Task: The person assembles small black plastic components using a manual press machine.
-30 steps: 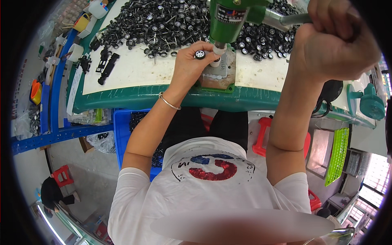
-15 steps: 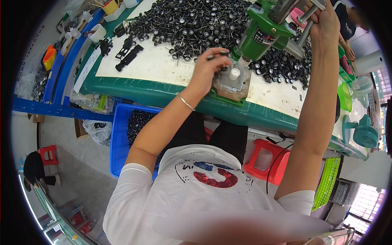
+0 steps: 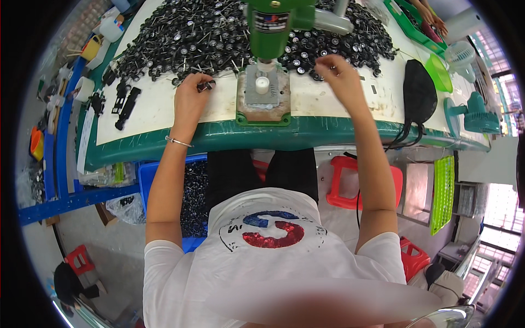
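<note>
My left hand (image 3: 190, 101) is closed, holding a small black wheel (image 3: 206, 85) between thumb and fingers, left of the press. Over the right part of the heap, my right hand (image 3: 342, 82) has bent fingers smeared by motion; whether they hold anything is unclear. Between the hands stands a green hand press (image 3: 269, 33), its base plate (image 3: 262, 115) bearing a white round post (image 3: 262, 85). Behind it spreads a large heap of black wheels (image 3: 186, 41), many with thin metal axles.
Black plastic chassis parts (image 3: 128, 108) lie at the table's left. On the right are a black cloth mask (image 3: 420, 90), a green bowl (image 3: 439, 74) and a teal fan (image 3: 481, 115). Below the edge stand a blue bin (image 3: 146, 177) and a red stool (image 3: 396, 183). Another person's hands (image 3: 432, 19) show at far right.
My right hand has let go of the press lever and come down to the wheels. My left hand has drawn away leftward from the press with a wheel. The view has shifted.
</note>
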The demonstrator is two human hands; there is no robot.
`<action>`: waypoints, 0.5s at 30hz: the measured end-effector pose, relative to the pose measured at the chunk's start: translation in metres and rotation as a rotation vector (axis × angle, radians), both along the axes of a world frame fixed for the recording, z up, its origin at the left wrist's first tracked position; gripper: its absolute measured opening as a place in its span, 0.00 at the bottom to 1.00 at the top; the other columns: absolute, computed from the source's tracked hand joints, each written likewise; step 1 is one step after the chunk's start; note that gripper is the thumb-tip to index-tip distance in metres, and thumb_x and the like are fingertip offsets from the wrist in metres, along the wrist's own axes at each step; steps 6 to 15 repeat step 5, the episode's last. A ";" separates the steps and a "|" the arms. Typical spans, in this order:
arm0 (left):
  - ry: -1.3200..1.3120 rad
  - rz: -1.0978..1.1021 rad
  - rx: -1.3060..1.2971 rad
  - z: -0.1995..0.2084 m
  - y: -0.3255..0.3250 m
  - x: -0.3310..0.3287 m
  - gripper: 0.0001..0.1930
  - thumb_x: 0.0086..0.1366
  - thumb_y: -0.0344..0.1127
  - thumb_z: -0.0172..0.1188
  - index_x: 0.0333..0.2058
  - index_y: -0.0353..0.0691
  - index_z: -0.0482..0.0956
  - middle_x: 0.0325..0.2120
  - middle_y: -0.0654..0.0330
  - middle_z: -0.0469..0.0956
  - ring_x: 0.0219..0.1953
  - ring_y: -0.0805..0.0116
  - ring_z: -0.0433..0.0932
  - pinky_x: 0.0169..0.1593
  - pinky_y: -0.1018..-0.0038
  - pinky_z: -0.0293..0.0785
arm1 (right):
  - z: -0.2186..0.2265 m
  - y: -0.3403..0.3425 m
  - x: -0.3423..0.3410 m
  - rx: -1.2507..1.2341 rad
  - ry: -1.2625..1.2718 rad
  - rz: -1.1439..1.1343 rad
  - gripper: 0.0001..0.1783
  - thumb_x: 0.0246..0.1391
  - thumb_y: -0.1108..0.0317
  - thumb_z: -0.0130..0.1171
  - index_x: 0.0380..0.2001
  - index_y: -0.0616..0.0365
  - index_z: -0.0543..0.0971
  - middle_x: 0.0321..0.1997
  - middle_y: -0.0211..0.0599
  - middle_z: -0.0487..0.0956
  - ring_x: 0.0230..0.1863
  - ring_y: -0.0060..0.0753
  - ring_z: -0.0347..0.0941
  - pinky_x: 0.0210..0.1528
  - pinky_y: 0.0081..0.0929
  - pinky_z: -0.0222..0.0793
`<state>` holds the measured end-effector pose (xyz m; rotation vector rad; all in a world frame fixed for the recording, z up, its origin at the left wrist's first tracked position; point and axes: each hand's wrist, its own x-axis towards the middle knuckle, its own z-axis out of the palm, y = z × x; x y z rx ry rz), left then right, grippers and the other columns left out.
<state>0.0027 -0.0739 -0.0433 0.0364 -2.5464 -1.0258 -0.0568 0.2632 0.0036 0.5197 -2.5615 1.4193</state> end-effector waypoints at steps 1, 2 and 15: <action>-0.017 0.007 0.027 0.003 0.004 0.000 0.10 0.54 0.32 0.66 0.35 0.36 0.82 0.31 0.59 0.79 0.23 0.72 0.73 0.31 0.74 0.71 | -0.020 0.007 -0.001 0.157 0.081 -0.010 0.14 0.51 0.64 0.63 0.40 0.55 0.80 0.37 0.33 0.78 0.30 0.28 0.73 0.35 0.27 0.70; -0.034 0.017 0.054 0.005 0.007 0.001 0.08 0.54 0.31 0.66 0.33 0.36 0.82 0.34 0.59 0.79 0.24 0.72 0.73 0.31 0.75 0.71 | -0.022 0.008 0.008 0.254 0.077 -0.049 0.15 0.51 0.64 0.63 0.42 0.56 0.79 0.40 0.33 0.77 0.32 0.27 0.73 0.36 0.27 0.70; -0.066 -0.010 0.496 0.009 0.016 0.003 0.05 0.60 0.33 0.63 0.33 0.39 0.83 0.38 0.60 0.79 0.26 0.69 0.75 0.32 0.75 0.73 | -0.034 0.004 0.019 0.407 0.125 -0.146 0.18 0.50 0.63 0.64 0.46 0.51 0.77 0.48 0.33 0.74 0.37 0.28 0.74 0.39 0.31 0.71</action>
